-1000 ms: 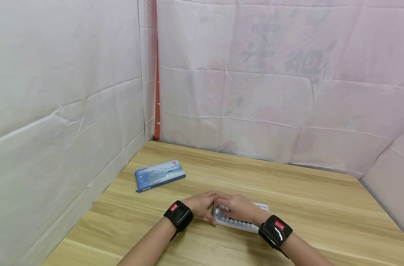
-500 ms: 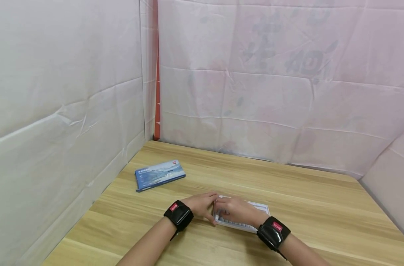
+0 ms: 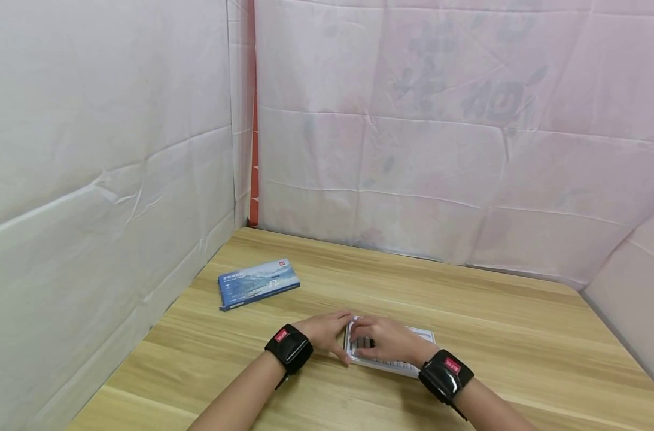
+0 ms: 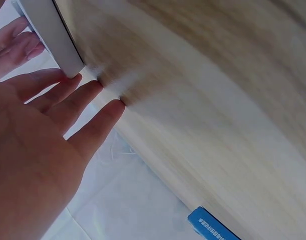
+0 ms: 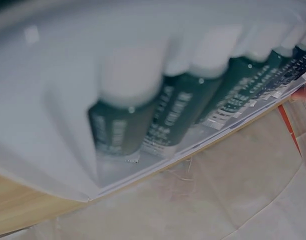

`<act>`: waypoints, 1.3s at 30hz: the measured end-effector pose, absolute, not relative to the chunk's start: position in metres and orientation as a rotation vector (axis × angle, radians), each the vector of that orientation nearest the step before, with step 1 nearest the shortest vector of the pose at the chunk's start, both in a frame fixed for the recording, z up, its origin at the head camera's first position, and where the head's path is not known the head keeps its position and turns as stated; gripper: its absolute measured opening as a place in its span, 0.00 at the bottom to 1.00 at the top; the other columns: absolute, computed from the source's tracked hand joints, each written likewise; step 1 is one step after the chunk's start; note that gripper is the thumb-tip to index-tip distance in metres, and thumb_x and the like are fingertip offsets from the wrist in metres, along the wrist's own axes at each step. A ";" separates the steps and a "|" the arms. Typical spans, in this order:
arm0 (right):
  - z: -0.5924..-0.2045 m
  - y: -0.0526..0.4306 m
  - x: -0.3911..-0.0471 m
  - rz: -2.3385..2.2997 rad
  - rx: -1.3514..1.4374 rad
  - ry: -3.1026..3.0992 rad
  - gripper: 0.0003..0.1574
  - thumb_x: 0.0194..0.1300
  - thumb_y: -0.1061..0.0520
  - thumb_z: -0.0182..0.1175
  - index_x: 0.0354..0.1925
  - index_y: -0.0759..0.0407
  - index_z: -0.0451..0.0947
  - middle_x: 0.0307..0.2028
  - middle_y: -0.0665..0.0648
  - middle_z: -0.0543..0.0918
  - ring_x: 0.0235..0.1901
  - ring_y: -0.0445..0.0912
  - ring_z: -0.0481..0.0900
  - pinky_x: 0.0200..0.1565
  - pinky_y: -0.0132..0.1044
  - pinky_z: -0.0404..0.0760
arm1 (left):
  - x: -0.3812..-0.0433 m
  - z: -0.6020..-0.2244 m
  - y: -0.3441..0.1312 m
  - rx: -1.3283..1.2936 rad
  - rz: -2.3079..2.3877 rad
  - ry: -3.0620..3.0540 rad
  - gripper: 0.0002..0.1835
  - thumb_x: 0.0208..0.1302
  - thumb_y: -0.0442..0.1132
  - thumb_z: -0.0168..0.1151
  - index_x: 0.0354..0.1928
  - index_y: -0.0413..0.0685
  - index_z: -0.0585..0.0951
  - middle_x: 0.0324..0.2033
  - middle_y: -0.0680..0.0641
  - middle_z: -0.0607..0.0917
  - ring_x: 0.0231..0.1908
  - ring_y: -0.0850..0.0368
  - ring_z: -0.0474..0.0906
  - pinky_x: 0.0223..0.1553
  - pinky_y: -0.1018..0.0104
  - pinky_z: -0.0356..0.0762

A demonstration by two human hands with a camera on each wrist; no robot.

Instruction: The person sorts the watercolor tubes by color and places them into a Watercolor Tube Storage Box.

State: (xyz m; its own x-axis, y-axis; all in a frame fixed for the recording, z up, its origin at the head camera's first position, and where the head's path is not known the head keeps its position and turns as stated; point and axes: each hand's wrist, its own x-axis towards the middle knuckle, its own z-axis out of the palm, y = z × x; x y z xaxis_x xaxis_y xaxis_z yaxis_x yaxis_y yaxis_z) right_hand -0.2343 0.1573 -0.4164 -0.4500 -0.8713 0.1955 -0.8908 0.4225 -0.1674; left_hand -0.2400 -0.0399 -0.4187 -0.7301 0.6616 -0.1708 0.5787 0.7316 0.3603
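Observation:
A white plastic tray of paint tubes lies on the table before me. My left hand spans its left end, thumb at the near corner and fingertips at the far one. In the left wrist view, the fingers of that hand stretch out almost straight beside the tray's pale side. Over the tray's left half is my right hand, thumb and fingers bent down and apart, with dark tubes showing between them. Close up in the right wrist view, dark green tubes with white caps stand side by side in a row.
A flat blue box with a mountain picture lies further back on the left. The wood-grain table reaches to white sheeting at the back and on both sides.
My right hand's thumb and fingers have spread apart over the tray's left end, and dark tubes now show between them. My left hand keeps its place at the tray's end.

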 end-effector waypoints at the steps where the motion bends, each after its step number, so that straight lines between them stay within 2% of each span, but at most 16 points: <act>1: -0.417 0.157 -0.234 0.372 1.598 -2.581 0.12 0.58 0.52 0.64 0.40 0.54 0.80 0.43 0.48 0.76 0.43 0.39 0.75 0.42 0.29 0.76 | -0.240 -0.419 -0.040 0.970 0.409 2.648 0.51 0.44 0.60 0.69 0.68 0.48 0.60 0.66 0.50 0.60 0.63 0.57 0.57 0.59 0.66 0.60; 10: -0.418 0.154 -0.232 0.374 1.597 -2.480 0.10 0.54 0.52 0.67 0.35 0.52 0.78 0.39 0.47 0.75 0.35 0.36 0.75 0.35 0.24 0.75 | -0.241 -0.420 -0.040 0.953 0.392 2.649 0.51 0.44 0.60 0.69 0.69 0.48 0.59 0.66 0.51 0.59 0.62 0.57 0.58 0.59 0.66 0.61; 16: -0.421 0.150 -0.233 0.334 1.612 -2.440 0.07 0.56 0.56 0.66 0.33 0.52 0.76 0.35 0.46 0.75 0.31 0.32 0.72 0.33 0.20 0.72 | -0.242 -0.419 -0.042 0.929 0.357 2.649 0.51 0.45 0.61 0.68 0.69 0.47 0.58 0.66 0.48 0.59 0.63 0.56 0.56 0.60 0.66 0.58; 21: -0.414 0.156 -0.232 0.383 1.573 -2.555 0.06 0.59 0.57 0.63 0.37 0.54 0.78 0.38 0.48 0.76 0.35 0.36 0.75 0.36 0.26 0.75 | -0.242 -0.416 -0.042 0.933 0.321 2.666 0.51 0.46 0.61 0.68 0.69 0.45 0.58 0.66 0.48 0.60 0.64 0.56 0.55 0.61 0.67 0.57; 25: -0.395 0.175 -0.220 0.422 1.321 -2.736 0.13 0.58 0.60 0.63 0.43 0.60 0.78 0.43 0.54 0.77 0.42 0.46 0.77 0.41 0.37 0.77 | -0.243 -0.409 -0.041 0.928 0.228 2.710 0.50 0.47 0.59 0.68 0.68 0.42 0.60 0.65 0.46 0.61 0.66 0.53 0.50 0.64 0.64 0.49; 29: -0.391 0.195 -0.196 0.374 1.044 -2.871 0.20 0.57 0.57 0.63 0.46 0.65 0.76 0.43 0.60 0.76 0.41 0.53 0.77 0.41 0.44 0.77 | -0.232 -0.405 -0.038 1.008 0.154 2.764 0.46 0.51 0.55 0.67 0.67 0.39 0.60 0.66 0.43 0.58 0.67 0.50 0.45 0.65 0.63 0.44; 33: -0.406 0.200 -0.179 0.342 0.966 -2.878 0.29 0.58 0.49 0.63 0.49 0.70 0.73 0.46 0.65 0.74 0.43 0.58 0.76 0.43 0.50 0.76 | -0.207 -0.404 -0.029 1.218 0.189 2.795 0.39 0.56 0.52 0.64 0.65 0.39 0.64 0.63 0.42 0.64 0.64 0.51 0.55 0.62 0.65 0.54; 35: -0.415 0.198 -0.175 0.342 0.946 -2.861 0.33 0.59 0.45 0.61 0.51 0.71 0.72 0.48 0.67 0.73 0.46 0.60 0.74 0.45 0.51 0.75 | -0.196 -0.406 -0.025 1.286 0.164 2.809 0.37 0.57 0.54 0.62 0.63 0.40 0.66 0.61 0.44 0.67 0.61 0.52 0.61 0.60 0.66 0.59; 39: -0.427 0.193 -0.174 0.295 0.910 -2.826 0.40 0.58 0.38 0.59 0.52 0.72 0.72 0.51 0.67 0.72 0.49 0.62 0.71 0.48 0.53 0.73 | -0.184 -0.413 -0.019 1.286 0.048 2.869 0.36 0.58 0.59 0.59 0.61 0.42 0.70 0.59 0.46 0.69 0.59 0.53 0.64 0.59 0.67 0.61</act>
State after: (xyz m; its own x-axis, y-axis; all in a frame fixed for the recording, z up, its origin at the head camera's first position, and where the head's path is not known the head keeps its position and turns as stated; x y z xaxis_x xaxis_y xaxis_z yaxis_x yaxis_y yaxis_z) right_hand -0.1738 0.1927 -0.4267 -0.8026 -0.5587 0.2091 -0.5898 0.7957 -0.1379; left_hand -0.1844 -0.0192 -0.4126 -0.6656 0.7462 0.0153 0.7463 0.6651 0.0268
